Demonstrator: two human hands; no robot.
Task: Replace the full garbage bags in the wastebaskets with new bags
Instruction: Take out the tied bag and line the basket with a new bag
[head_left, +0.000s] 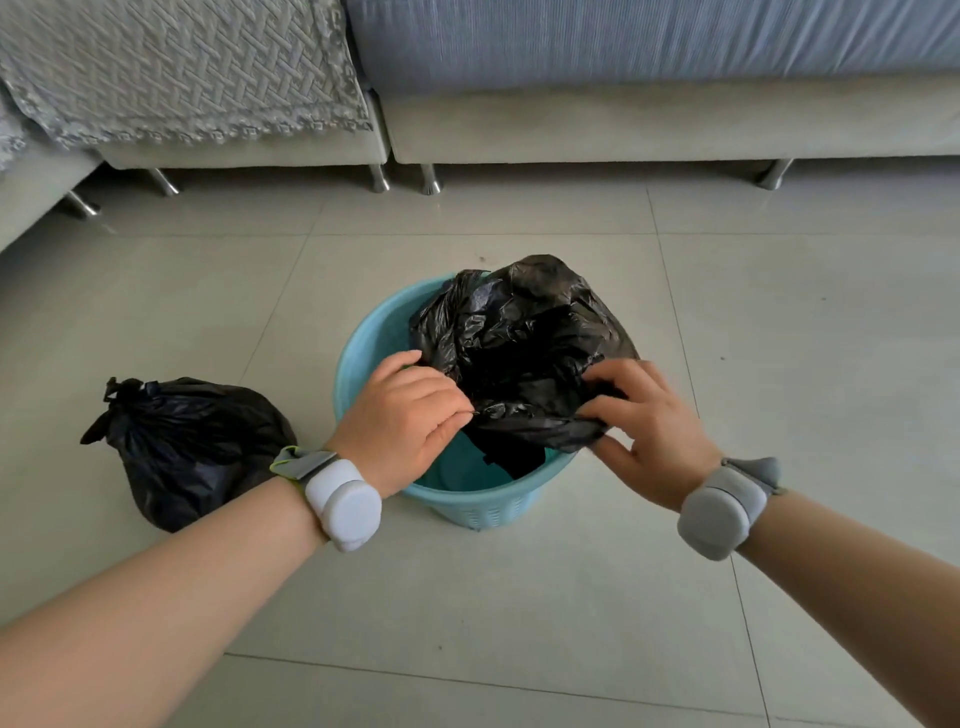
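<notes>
A light blue wastebasket (363, 343) stands on the tiled floor in the middle of the view. A crumpled new black bag (519, 332) billows over its far right rim and hangs partly inside. My left hand (405, 410) grips the bag's near edge over the basket's left side. My right hand (649, 421) pinches the same edge at the basket's right rim. A full black bag (187, 447), tied at the top, lies on the floor to the left of the basket.
A grey sofa (623, 124) on metal legs runs along the far side, with a quilted cover (171, 67) on its left section. Another sofa part (36, 192) juts in at the left. Bare floor tiles (519, 597) surround the basket.
</notes>
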